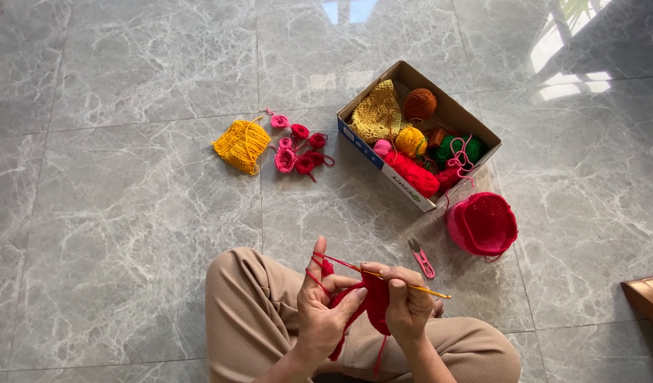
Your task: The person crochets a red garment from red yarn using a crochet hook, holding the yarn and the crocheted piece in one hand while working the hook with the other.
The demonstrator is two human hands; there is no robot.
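Red crochet piece (pixel 374 301) gripped by left hand (pixel 325 305) | right hand (pixel 407 306) grips hook (pixel 383 275) | keep yarn taut | scissors (pixel 421 257) on floor (pixel 128 213).

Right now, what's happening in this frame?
A person sits cross-legged on a grey marble floor, crocheting. The right hand holds a crochet hook worked into a red crochet piece; the left hand has the red yarn looped over its fingers. Ahead lie pink thread snips, a pink crocheted hat, a cardboard box of yarn balls, a yellow knitted piece and small pink and red crocheted rounds.
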